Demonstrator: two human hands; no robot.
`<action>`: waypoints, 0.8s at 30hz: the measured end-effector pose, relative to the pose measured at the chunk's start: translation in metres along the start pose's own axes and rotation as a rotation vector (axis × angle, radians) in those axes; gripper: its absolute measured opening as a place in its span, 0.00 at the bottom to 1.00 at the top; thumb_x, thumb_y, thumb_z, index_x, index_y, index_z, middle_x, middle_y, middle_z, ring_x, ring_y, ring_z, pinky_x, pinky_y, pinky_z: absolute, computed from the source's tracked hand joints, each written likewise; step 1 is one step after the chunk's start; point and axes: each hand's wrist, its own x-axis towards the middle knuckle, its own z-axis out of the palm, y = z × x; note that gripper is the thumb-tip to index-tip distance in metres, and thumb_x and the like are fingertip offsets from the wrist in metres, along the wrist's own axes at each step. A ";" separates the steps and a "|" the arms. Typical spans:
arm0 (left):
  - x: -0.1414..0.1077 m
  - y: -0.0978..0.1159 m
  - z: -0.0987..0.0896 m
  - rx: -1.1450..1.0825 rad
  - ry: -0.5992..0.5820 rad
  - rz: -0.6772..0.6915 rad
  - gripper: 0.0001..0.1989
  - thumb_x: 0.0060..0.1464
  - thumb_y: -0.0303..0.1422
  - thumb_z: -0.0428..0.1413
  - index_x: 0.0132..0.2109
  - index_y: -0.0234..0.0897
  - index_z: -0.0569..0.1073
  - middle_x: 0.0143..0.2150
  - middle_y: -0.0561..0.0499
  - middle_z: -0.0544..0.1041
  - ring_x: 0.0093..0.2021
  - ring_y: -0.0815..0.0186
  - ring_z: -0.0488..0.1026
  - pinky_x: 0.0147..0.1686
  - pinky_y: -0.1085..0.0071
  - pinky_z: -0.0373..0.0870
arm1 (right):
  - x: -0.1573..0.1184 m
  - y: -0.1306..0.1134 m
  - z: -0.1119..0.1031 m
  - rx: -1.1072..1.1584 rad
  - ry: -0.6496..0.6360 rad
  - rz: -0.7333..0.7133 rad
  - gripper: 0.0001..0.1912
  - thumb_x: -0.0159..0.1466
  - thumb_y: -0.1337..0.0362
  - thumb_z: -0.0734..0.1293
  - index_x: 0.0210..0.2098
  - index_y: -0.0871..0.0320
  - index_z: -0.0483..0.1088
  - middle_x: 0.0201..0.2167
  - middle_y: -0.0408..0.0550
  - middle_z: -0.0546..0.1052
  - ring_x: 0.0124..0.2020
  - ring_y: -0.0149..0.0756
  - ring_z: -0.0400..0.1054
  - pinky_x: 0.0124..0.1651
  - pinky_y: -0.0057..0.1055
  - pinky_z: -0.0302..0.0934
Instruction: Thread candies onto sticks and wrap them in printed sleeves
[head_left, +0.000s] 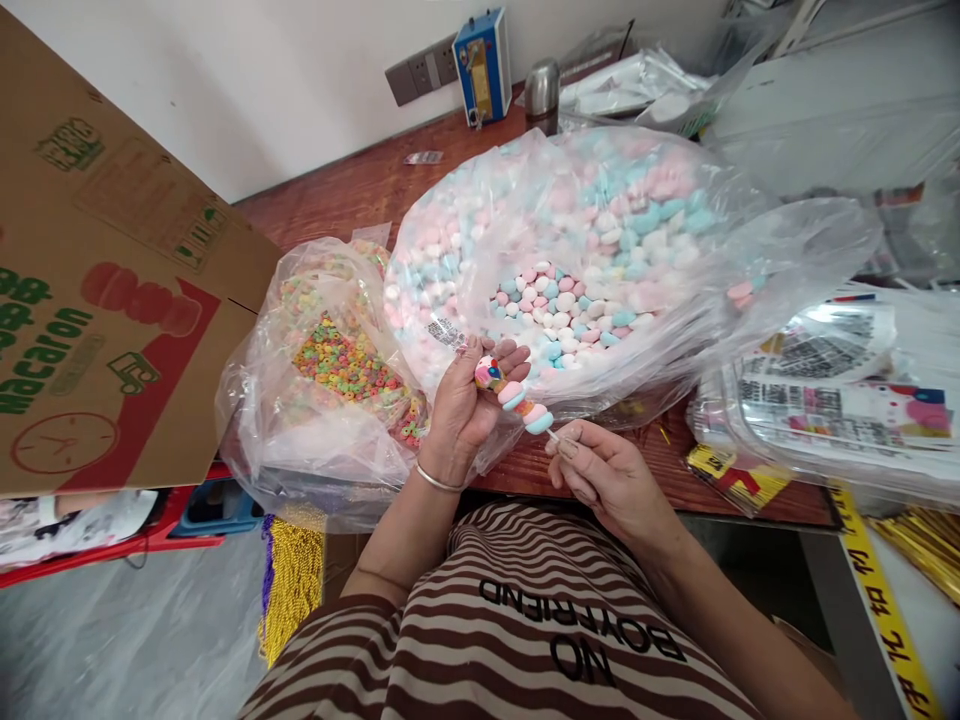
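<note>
A candy skewer (513, 395) lies across the space between my hands, with pink, white and blue pieces, orange bits and a colourful figure at its upper end. My left hand (472, 395), palm up, holds that upper end, its thumb beside the figure and its other fingers partly curled. The thin stick's lower end is pinched by my right hand (600, 468). Just beyond my hands, a large clear bag (570, 290) holds pink, white and blue candies. Left of it, another clear bag (352, 375) shows small multicoloured rings.
A cardboard box (112, 260) rises at the left. A blue device (484, 68) and a metal flask (542, 92) stand by the wall. At the right lie a clear plastic tray (825, 440) with printed packaging and a bundle of yellow ties (739, 478).
</note>
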 end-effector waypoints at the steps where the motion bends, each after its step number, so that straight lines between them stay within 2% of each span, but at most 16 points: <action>1: -0.001 0.000 0.001 -0.001 0.002 -0.008 0.14 0.69 0.35 0.52 0.34 0.35 0.72 0.33 0.49 0.79 0.37 0.66 0.81 0.44 0.67 0.78 | 0.000 0.001 0.000 0.004 0.002 0.000 0.15 0.66 0.52 0.71 0.34 0.57 0.74 0.13 0.32 0.57 0.16 0.24 0.49 0.24 0.26 0.52; 6: -0.010 -0.003 0.006 0.051 -0.007 -0.007 0.15 0.66 0.41 0.55 0.34 0.36 0.72 0.34 0.49 0.80 0.38 0.64 0.82 0.50 0.62 0.78 | -0.001 0.001 -0.002 -0.098 0.032 -0.021 0.16 0.67 0.50 0.68 0.35 0.57 0.73 0.15 0.34 0.61 0.16 0.25 0.49 0.22 0.26 0.48; 9: -0.012 -0.007 0.007 0.084 0.038 0.011 0.13 0.62 0.41 0.60 0.35 0.36 0.73 0.35 0.49 0.80 0.41 0.61 0.82 0.54 0.58 0.77 | -0.004 0.000 0.000 -0.365 0.059 -0.135 0.15 0.71 0.52 0.64 0.35 0.57 0.71 0.18 0.36 0.65 0.17 0.26 0.51 0.21 0.27 0.46; 11: -0.012 -0.010 0.008 0.076 0.086 0.020 0.13 0.59 0.41 0.63 0.36 0.36 0.73 0.35 0.48 0.80 0.42 0.60 0.82 0.55 0.57 0.77 | -0.005 0.000 0.002 -0.686 0.116 -0.372 0.11 0.72 0.59 0.63 0.35 0.57 0.71 0.20 0.38 0.67 0.19 0.28 0.56 0.24 0.28 0.51; 14: -0.010 -0.013 0.009 0.068 0.149 0.016 0.15 0.57 0.43 0.64 0.36 0.35 0.73 0.36 0.46 0.80 0.43 0.58 0.82 0.54 0.57 0.77 | -0.004 0.003 0.002 -1.217 0.205 -0.842 0.06 0.71 0.68 0.64 0.41 0.59 0.74 0.22 0.42 0.72 0.23 0.32 0.62 0.31 0.32 0.55; 15: -0.010 -0.014 0.009 0.070 0.155 0.009 0.15 0.57 0.43 0.64 0.36 0.35 0.73 0.37 0.46 0.80 0.43 0.58 0.82 0.54 0.57 0.78 | -0.003 0.005 0.001 -1.357 0.234 -0.952 0.06 0.70 0.69 0.65 0.44 0.61 0.74 0.21 0.43 0.73 0.23 0.33 0.62 0.31 0.33 0.54; 17: -0.011 -0.014 0.010 0.075 0.144 -0.011 0.16 0.57 0.45 0.64 0.36 0.35 0.73 0.37 0.46 0.80 0.42 0.59 0.82 0.52 0.58 0.79 | -0.001 0.008 0.000 -1.537 0.298 -1.050 0.07 0.70 0.70 0.67 0.46 0.63 0.74 0.19 0.42 0.71 0.21 0.34 0.60 0.29 0.36 0.51; 19: -0.013 -0.015 0.010 0.072 0.114 -0.028 0.17 0.57 0.46 0.64 0.36 0.35 0.73 0.36 0.47 0.80 0.38 0.60 0.82 0.50 0.58 0.79 | -0.001 0.010 -0.001 -1.556 0.337 -1.037 0.06 0.70 0.69 0.67 0.45 0.63 0.74 0.19 0.42 0.71 0.20 0.33 0.59 0.28 0.37 0.49; 21: -0.015 -0.016 0.010 0.067 0.072 -0.028 0.18 0.58 0.47 0.62 0.35 0.36 0.72 0.35 0.49 0.79 0.35 0.63 0.81 0.50 0.58 0.78 | -0.002 0.008 -0.001 -1.402 0.315 -0.931 0.07 0.71 0.67 0.65 0.43 0.60 0.75 0.22 0.44 0.75 0.21 0.32 0.62 0.29 0.35 0.52; 22: -0.015 -0.017 0.009 0.063 0.044 -0.021 0.18 0.59 0.47 0.61 0.34 0.37 0.71 0.34 0.51 0.78 0.33 0.64 0.81 0.50 0.58 0.78 | -0.003 0.007 0.000 -1.267 0.293 -0.828 0.08 0.72 0.65 0.64 0.42 0.59 0.75 0.24 0.45 0.76 0.22 0.32 0.64 0.29 0.33 0.54; 24: -0.016 -0.017 0.008 0.045 -0.030 -0.020 0.18 0.61 0.48 0.60 0.34 0.37 0.71 0.32 0.53 0.77 0.32 0.66 0.80 0.51 0.59 0.77 | -0.005 0.001 0.002 -0.905 0.238 -0.534 0.12 0.73 0.60 0.61 0.39 0.57 0.74 0.23 0.44 0.75 0.21 0.31 0.64 0.26 0.30 0.55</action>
